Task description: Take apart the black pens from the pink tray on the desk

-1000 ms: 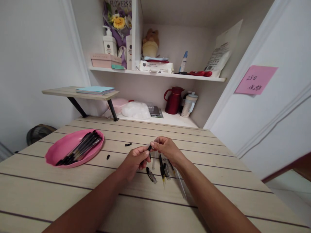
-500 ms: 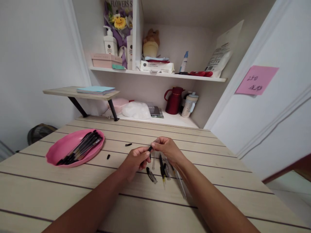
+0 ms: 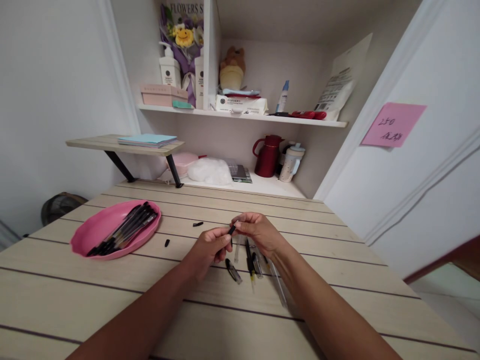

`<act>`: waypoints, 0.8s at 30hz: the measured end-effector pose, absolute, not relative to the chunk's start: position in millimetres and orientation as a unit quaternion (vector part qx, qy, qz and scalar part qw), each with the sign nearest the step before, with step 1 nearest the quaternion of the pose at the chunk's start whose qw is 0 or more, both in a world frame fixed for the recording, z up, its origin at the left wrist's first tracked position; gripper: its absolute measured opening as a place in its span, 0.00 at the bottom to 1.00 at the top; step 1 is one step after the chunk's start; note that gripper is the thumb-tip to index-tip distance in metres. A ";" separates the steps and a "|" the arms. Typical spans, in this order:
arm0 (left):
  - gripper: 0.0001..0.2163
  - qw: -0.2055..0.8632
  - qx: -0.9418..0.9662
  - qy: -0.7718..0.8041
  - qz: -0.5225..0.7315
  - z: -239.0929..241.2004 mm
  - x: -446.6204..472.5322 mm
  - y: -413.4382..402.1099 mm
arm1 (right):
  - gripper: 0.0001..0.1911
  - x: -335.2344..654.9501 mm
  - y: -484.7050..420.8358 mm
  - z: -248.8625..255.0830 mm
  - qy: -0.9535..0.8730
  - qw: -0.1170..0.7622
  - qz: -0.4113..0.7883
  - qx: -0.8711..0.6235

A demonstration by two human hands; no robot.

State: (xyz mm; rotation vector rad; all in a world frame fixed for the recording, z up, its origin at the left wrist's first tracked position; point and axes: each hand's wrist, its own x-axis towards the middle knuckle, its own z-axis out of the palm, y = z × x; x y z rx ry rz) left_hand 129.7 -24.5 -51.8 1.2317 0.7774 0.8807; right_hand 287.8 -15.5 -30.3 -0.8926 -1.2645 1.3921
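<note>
A small black pen part [image 3: 232, 230] is pinched between my two hands above the table. My left hand [image 3: 213, 246] is closed on its lower end, and my right hand [image 3: 258, 231] has thumb and fingers at its upper end. Whether it is a grip or a cap I cannot tell. Beneath and beside my hands lie loose pen pieces: a clear pen cap [image 3: 233, 272] with a black clip, another cap [image 3: 257, 265], a black pen refill [image 3: 249, 259] with a yellowish end, and clear tubes [image 3: 279, 287], one partly hidden by my right hand.
A pink tray [image 3: 84, 235] holding several black pens [image 3: 129, 227] stands at the left. Two small black pieces, one clip-like piece [image 3: 198, 224] and one short piece [image 3: 167, 243], lie between tray and hands. Behind are a small raised shelf [image 3: 90, 142] and a red jug [image 3: 267, 157].
My right fingertips have shifted slightly up and left, and more of the black pen part shows between my hands. The loose pieces and the tray stay where they were.
</note>
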 end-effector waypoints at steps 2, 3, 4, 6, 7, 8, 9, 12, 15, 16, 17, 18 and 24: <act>0.12 0.656 0.546 0.348 0.388 -51.6 129.7 -24.7 | 0.09 287.7 -14.7 -31.9 -0.534 0.511 0.548 -0.392; 0.11 0.655 0.546 0.347 0.390 -51.6 129.8 -24.9 | 0.10 287.5 -14.4 -32.3 -0.537 0.510 0.541 -0.397; 0.11 0.655 0.546 0.344 0.392 -51.6 129.8 -25.0 | 0.10 287.2 -14.3 -32.5 -0.538 0.507 0.546 -0.394; 0.11 0.657 0.544 0.336 0.399 -51.9 129.8 -25.0 | 0.12 286.4 -14.1 -32.9 -0.535 0.503 0.570 -0.369; 0.11 0.657 0.544 0.336 0.399 -52.0 129.7 -24.9 | 0.12 285.8 -14.0 -33.2 -0.533 0.504 0.578 -0.358; 0.11 0.656 0.545 0.339 0.397 -52.2 129.5 -24.7 | 0.11 285.0 -13.9 -33.8 -0.531 0.509 0.576 -0.356; 0.11 0.653 0.548 0.345 0.392 -52.3 129.3 -24.4 | 0.11 284.3 -13.7 -34.5 -0.530 0.516 0.568 -0.362; 0.11 0.644 0.553 0.365 0.382 -53.0 129.0 -23.4 | 0.10 282.2 -13.2 -36.8 -0.528 0.530 0.538 -0.390; 0.11 0.656 0.546 0.344 0.391 -54.1 129.3 -22.6 | 0.12 281.6 -13.3 -37.8 -0.518 0.522 0.564 -0.375; 0.10 0.663 0.543 0.332 0.393 -54.5 129.4 -22.4 | 0.13 281.8 -13.3 -38.0 -0.513 0.519 0.580 -0.363; 0.10 0.670 0.541 0.321 0.395 -54.8 129.4 -22.4 | 0.13 281.9 -13.1 -38.4 -0.508 0.517 0.592 -0.353; 0.10 0.674 0.540 0.313 0.395 -55.0 129.2 -22.4 | 0.14 282.0 -12.9 -39.1 -0.503 0.519 0.597 -0.349; 0.12 0.660 0.557 0.326 0.386 -54.2 126.7 -23.2 | 0.11 278.8 -13.3 -43.0 -0.504 0.544 0.561 -0.369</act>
